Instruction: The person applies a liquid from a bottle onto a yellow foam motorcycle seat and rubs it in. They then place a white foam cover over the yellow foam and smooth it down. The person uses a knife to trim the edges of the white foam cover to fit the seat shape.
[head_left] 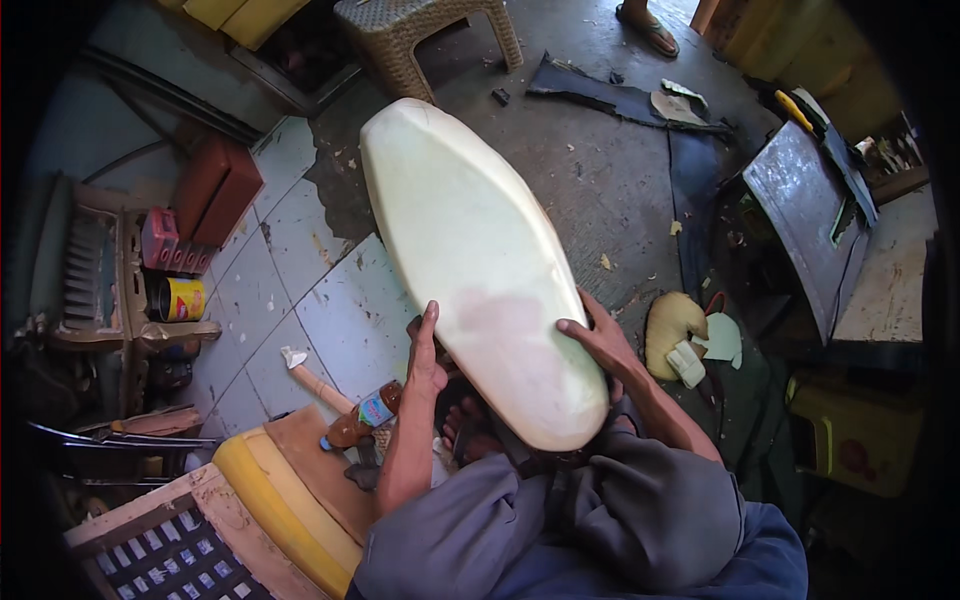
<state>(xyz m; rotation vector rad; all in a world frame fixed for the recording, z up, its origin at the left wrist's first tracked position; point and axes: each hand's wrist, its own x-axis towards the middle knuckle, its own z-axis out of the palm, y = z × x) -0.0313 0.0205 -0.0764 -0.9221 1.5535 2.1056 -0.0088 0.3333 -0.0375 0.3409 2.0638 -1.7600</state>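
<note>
A long cream foam seat pad (pixel 470 240), with a faint pink patch near its lower part, lies at a slant above my lap, its narrow end toward the top of the view. My left hand (pixel 428 355) grips its left edge, thumb pointing up along the side. My right hand (pixel 598 340) holds the right edge with the thumb on top and the other fingers mostly hidden. A bottle of brown liquid (pixel 355 415) and a wooden-handled hammer (pixel 315 380) lie on the floor left of my left forearm.
A wicker stool (pixel 430 30) and another person's foot (pixel 655 30) are at the top. Yellow foam (pixel 265 480) and a wooden crate (pixel 120 530) sit lower left, cluttered shelving (pixel 130 280) left. A metal sheet (pixel 790 220), scraps (pixel 630 100) and a curved foam piece (pixel 670 330) lie right and beyond.
</note>
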